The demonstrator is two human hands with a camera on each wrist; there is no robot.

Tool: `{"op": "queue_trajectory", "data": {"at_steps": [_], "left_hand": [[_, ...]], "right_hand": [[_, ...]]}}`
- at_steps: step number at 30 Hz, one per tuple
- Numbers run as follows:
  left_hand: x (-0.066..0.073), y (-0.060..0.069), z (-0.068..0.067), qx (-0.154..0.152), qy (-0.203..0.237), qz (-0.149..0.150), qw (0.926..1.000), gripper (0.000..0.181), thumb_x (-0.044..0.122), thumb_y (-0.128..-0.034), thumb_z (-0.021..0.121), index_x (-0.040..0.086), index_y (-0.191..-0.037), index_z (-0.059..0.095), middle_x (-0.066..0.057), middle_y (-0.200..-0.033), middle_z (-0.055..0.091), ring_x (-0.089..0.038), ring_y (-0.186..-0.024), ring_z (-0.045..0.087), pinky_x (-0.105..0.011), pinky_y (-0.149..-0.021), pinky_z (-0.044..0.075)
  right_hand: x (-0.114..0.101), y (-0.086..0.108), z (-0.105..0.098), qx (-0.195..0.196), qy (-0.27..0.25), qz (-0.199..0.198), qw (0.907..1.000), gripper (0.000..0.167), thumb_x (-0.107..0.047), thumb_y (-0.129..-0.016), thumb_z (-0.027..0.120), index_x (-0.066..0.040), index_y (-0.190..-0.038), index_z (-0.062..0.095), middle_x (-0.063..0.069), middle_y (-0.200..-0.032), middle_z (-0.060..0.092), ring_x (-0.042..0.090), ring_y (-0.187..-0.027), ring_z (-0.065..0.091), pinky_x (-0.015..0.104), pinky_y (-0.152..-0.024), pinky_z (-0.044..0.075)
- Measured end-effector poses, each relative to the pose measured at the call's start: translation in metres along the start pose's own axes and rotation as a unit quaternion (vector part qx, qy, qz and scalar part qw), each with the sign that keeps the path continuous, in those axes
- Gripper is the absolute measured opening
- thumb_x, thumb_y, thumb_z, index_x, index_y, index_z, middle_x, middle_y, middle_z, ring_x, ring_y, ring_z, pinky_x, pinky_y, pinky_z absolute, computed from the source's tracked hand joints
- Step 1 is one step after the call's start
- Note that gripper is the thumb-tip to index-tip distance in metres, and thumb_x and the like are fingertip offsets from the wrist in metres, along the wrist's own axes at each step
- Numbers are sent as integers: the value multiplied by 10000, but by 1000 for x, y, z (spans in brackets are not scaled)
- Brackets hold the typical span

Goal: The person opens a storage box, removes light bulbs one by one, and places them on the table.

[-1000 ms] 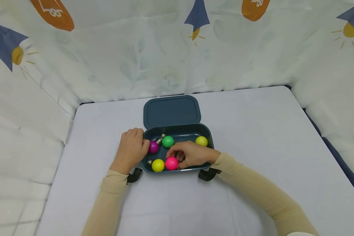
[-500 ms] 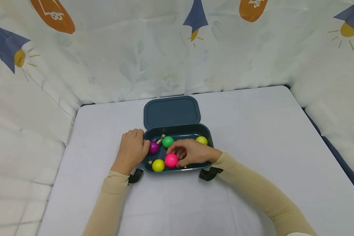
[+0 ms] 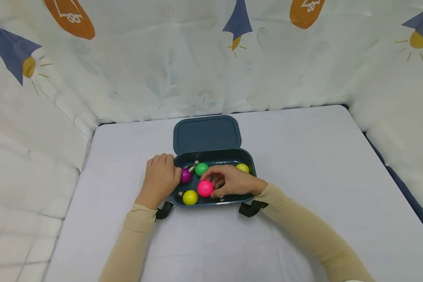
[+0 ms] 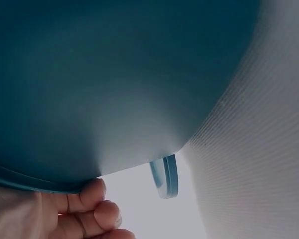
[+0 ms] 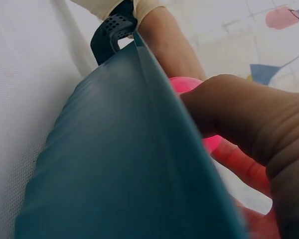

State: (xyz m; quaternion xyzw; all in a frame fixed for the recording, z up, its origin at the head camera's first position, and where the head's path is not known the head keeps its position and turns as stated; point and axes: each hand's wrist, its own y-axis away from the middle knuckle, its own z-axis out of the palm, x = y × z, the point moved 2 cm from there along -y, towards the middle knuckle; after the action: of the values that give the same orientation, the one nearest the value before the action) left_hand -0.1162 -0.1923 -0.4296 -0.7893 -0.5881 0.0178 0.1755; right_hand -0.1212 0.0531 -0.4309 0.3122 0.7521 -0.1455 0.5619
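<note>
My left hand point(image 3: 159, 177) grips the left rim of the dark blue box point(image 3: 225, 155), thumb over the edge; the left wrist view shows its fingers point(image 4: 93, 191) by the rim. Inside the box, my right hand point(image 3: 234, 181) pinches a pink light bulb point(image 3: 205, 188) between thumb and fingers, its base mostly covered. A yellow bulb point(image 3: 190, 197) lies at the front left. Near my left thumb is a purple bulb point(image 3: 186, 176), with a green bulb point(image 3: 201, 169) beside it. Another yellow bulb point(image 3: 243, 167) sits at the back right, partly behind my right hand.
Behind the box lies its flat dark blue lid point(image 3: 207, 134). A white cloth covers the table point(image 3: 303, 156). Pale patterned curtains point(image 3: 183, 78) hang behind the table and along its sides. A black wrist mount point(image 3: 252, 208) sits under my right wrist, close to the box's front.
My right hand has lifted the pink bulb slightly, away from the box's front wall and the yellow bulb beside it. My left hand has kept its hold on the rim.
</note>
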Motion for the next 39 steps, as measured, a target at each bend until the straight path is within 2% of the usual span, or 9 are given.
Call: {"op": "queue_trajectory", "data": {"at_steps": [8, 14, 19, 22, 29, 39], "left_hand": [[3, 7, 3, -224, -34, -197, 9995, 199, 168, -939, 514, -30, -930, 527, -169, -820, 504, -364, -842, 480, -515, -825, 393], [3, 8, 2, -42, -48, -108, 9999, 181, 154, -930, 517, -26, -924, 528, -171, -813, 498, -357, -824, 467, -486, -786, 392], [3, 6, 0, 48, -56, -59, 10000, 173, 154, -930, 524, -16, -898, 525, -161, -792, 489, -348, -795, 458, -468, -751, 378], [3, 6, 0, 42, -36, -79, 10000, 172, 155, -934, 524, -9, -882, 523, -154, -783, 482, -345, -781, 448, -459, -743, 368], [2, 6, 0, 68, 20, -125, 9999, 174, 157, -936, 526, -4, -871, 521, -148, -777, 475, -342, -769, 438, -452, -735, 359], [2, 3, -2, 229, 8, -61, 9997, 174, 148, -935, 538, 1, -846, 511, -137, -750, 465, -333, -759, 443, -441, -733, 352]], "right_hand": [[3, 3, 4, 114, -94, -11, 9999, 485, -114, -853, 816, -90, -1301, 631, 103, -1219, 662, 126, -949, 674, 221, -885, 584], [4, 3, 3, 284, -441, -86, 9986, 500, -76, -842, 816, -73, -1302, 620, 133, -1237, 646, 156, -952, 683, 233, -875, 596], [3, 3, -2, 620, -1029, -21, 9927, 507, -69, -836, 824, -101, -1296, 615, 131, -1242, 648, 212, -966, 703, 254, -870, 610], [2, 4, -6, 825, -1188, -7, 9895, 503, -83, -832, 830, -119, -1290, 625, 122, -1231, 653, 227, -966, 698, 248, -863, 608], [-2, 4, -10, 1126, -1360, -129, 9842, 518, -46, -824, 821, -87, -1299, 618, 125, -1296, 634, 244, -1026, 684, 239, -864, 603], [-13, 13, -14, 1266, -1428, -351, 9810, 533, -22, -820, 825, -84, -1304, 610, 128, -1315, 622, 247, -1069, 677, 243, -887, 601]]}}
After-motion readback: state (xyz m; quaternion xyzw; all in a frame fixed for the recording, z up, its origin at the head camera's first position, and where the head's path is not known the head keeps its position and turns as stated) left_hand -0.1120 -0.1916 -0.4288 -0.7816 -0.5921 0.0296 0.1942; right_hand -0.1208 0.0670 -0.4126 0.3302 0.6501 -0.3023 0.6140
